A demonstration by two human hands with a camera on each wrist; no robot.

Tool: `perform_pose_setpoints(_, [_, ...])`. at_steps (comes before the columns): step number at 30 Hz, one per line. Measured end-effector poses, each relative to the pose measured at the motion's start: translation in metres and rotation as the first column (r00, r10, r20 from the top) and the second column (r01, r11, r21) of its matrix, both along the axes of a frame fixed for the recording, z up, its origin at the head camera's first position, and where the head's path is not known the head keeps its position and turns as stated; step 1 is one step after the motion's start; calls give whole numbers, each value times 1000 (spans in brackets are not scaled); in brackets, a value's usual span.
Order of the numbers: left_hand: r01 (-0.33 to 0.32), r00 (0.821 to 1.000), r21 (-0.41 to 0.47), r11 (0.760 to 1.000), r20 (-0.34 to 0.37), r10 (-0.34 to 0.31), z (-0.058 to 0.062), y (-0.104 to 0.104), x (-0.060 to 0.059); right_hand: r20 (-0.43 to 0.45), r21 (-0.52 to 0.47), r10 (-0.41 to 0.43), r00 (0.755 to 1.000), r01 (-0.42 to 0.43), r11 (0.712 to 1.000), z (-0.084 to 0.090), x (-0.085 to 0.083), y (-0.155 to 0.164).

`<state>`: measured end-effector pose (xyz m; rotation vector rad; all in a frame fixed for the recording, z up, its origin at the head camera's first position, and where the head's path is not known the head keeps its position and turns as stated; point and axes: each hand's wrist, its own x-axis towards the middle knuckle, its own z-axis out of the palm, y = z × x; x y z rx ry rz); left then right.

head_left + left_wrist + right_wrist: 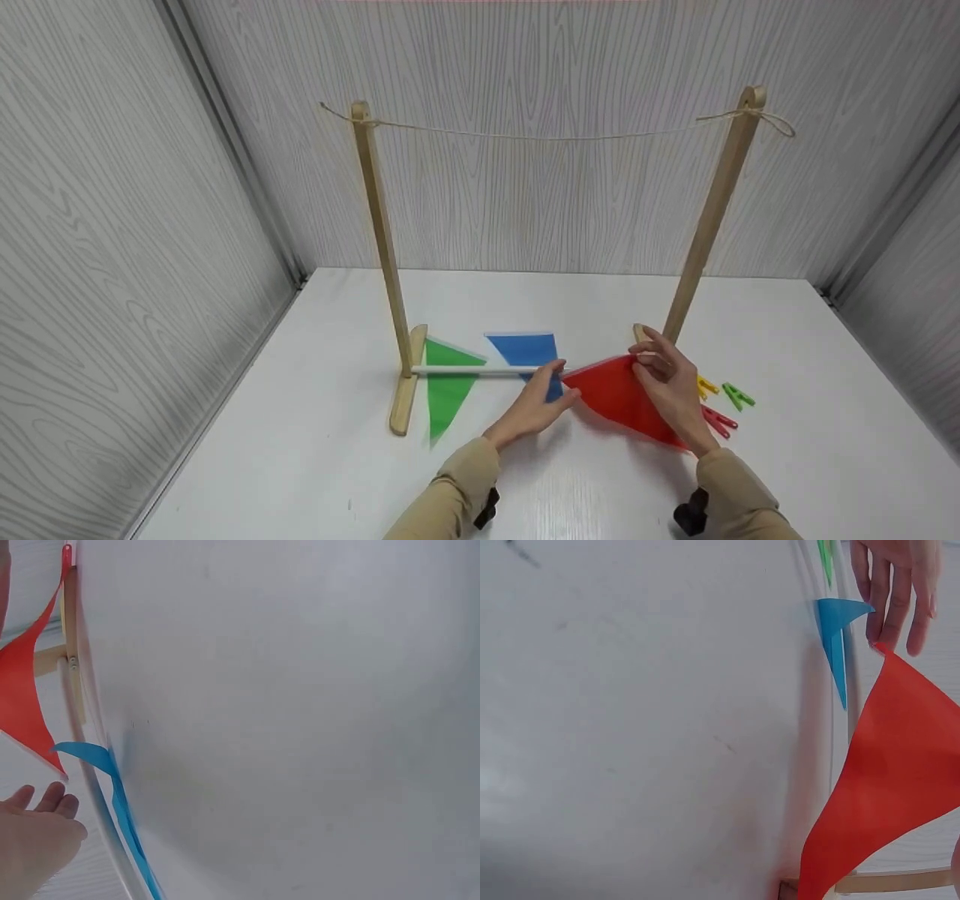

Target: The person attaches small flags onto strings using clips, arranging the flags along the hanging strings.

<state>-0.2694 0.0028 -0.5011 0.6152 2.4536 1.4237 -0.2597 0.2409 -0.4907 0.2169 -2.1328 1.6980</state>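
A red triangular pennant (615,394) hangs from my right hand (671,382), whose thumb and fingers pinch its top edge near the right corner. My left hand (536,405) is at the pennant's left corner, its fingers extended. In the right wrist view the left fingertips (889,637) are right at that corner; I cannot tell whether they touch it. Behind the left hand lies a blue pennant (529,349), partly draped over a white crossbar (457,369). A green pennant (450,386) lies farther left, under the bar.
Two wooden posts, left (382,225) and right (712,210), stand on the white table (300,450). A thin string (540,138) is tied between their tops. Yellow (705,386), green (739,396) and red clothespins (720,420) lie beyond my right hand.
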Motion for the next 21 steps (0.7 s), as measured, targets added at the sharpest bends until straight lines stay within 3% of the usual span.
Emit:
perform_pose_setpoints(6, [-24, 998, 98, 995, 67, 18, 1, 0, 0, 18, -20, 12, 1000, -12, 1000, 1, 0, -1])
perform_pose_setpoints(14, [-55, 990, 132, 990, 137, 37, 5, 1, 0, 13, -52, 24, 1000, -23, 998, 1, 2, -3])
perform_pose_setpoints(21, [-97, 975, 216, 972, 217, 50, 6, 4, -1, 14, -83, 46, 999, -45, 996, 0, 1, -3])
